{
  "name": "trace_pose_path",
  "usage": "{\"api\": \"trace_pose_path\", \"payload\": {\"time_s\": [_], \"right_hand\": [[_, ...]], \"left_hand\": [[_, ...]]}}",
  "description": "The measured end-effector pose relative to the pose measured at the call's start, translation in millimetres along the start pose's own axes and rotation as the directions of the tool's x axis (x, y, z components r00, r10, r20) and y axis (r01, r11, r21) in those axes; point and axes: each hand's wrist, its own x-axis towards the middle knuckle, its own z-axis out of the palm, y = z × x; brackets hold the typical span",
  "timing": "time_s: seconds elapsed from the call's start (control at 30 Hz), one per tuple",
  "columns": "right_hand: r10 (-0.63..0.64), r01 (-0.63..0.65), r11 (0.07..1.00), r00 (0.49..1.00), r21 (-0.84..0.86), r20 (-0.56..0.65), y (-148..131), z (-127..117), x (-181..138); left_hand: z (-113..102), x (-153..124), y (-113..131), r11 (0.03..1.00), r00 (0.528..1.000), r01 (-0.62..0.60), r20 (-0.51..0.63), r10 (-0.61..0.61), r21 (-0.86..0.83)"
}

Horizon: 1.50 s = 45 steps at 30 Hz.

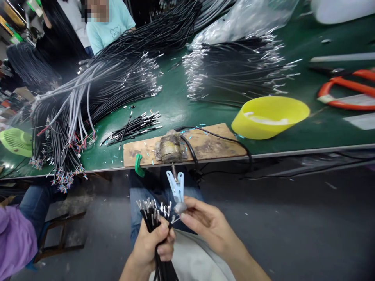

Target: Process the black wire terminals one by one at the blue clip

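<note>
My left hand (154, 242) is closed round a bundle of thin black wires (152, 214) with bare metal tips, held upright over my lap. My right hand (205, 222) pinches the tip of one wire from the bundle, just below a pale blue clip (176, 186) that hangs from a small grimy motor-like device (170, 148). The device is fixed on a wooden board (211, 144) at the near edge of the green table (175, 105).
Large heaps of black and grey cables (96, 86) and a second pile of tipped wires (234, 70) cover the table. A small loose bunch of wires (134, 127), a yellow bowl (269, 117) and red-handled cutters (345, 89) lie there too. People sit at the far left.
</note>
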Motion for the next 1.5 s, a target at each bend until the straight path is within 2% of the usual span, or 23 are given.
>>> {"api": "trace_pose_path", "payload": {"time_s": [0.13, 0.33, 0.43, 0.67, 0.87, 0.93, 1.0, 1.07, 1.2, 1.3, 1.4, 1.5], "right_hand": [[-0.013, 0.014, 1.0, 1.0, -0.027, 0.028, -3, 0, -1], [0.001, -0.011, 0.962, 0.999, -0.273, -0.037, -12, -2, 3], [0.04, -0.047, 0.943, 0.999, -0.33, -0.028, -14, -2, 4], [0.09, -0.083, 0.967, 0.996, -0.241, 0.018, -18, 2, 7], [0.122, -0.114, 0.985, 0.991, -0.13, 0.051, -20, -3, 5], [0.144, -0.138, 0.988, 0.985, -0.069, 0.093, -20, -5, 5], [0.167, -0.168, 0.986, 0.977, -0.008, 0.135, -20, -5, 8], [0.166, -0.173, 0.982, 0.981, 0.073, 0.1, -20, -2, 14], [0.15, -0.118, 0.927, 0.987, 0.356, -0.062, -23, 11, 33], [0.187, -0.161, 0.828, 0.982, 0.537, 0.005, -26, 21, 47], [0.212, -0.177, 0.774, 0.977, 0.608, 0.014, -29, 27, 55], [0.229, -0.152, 0.792, 0.972, 0.591, -0.058, -32, 27, 57]], "left_hand": [[0, 2, -1, 1.0, 1.0, -0.018, -0.011, 0.018, 0.0], [-2, 4, 0, 0.994, 0.992, -0.112, -0.053, 0.112, 0.008], [-3, 4, -3, 0.993, 0.992, -0.117, -0.048, 0.117, 0.015], [2, 3, -11, 0.991, 0.993, -0.114, -0.009, 0.115, 0.074], [6, 2, -1, 0.96, 0.965, -0.224, -0.1, 0.242, 0.167], [10, 1, 0, 0.913, 0.925, -0.301, -0.149, 0.35, 0.274], [15, 0, 2, 0.828, 0.852, -0.4, -0.172, 0.494, 0.394], [22, -1, 4, 0.754, 0.79, -0.471, -0.162, 0.591, 0.458], [34, -2, 11, 0.693, 0.746, -0.521, -0.128, 0.653, 0.498], [38, -2, 18, 0.643, 0.704, -0.545, -0.124, 0.7, 0.539], [41, -1, 24, 0.606, 0.674, -0.551, -0.123, 0.729, 0.574], [42, 0, 28, 0.562, 0.657, -0.524, -0.115, 0.745, 0.64]]}}
